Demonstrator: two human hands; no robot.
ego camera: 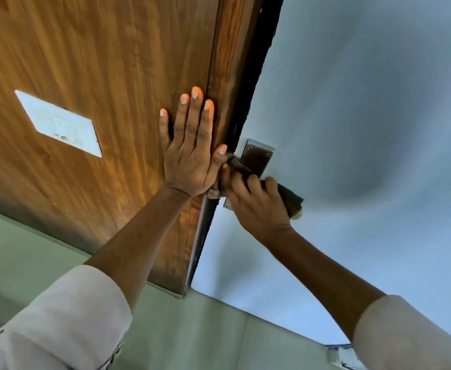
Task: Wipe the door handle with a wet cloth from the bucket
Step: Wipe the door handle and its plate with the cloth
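Wood-grained door panel (99, 62) carries the left hand (189, 150), pressed flat with fingers spread wide near its edge. On the pale door face (365, 102), the right hand (256, 206) grips a dark cloth (292, 198) wrapped over the handle lever; the lever itself seems hidden beneath. Its metal backplate (257, 158) sits by that door's edge.

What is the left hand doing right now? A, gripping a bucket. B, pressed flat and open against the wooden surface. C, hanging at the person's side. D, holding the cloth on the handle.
B: the left hand lies flat, fingers spread, on the wooden panel, while the right hand holds the cloth at the door handle.
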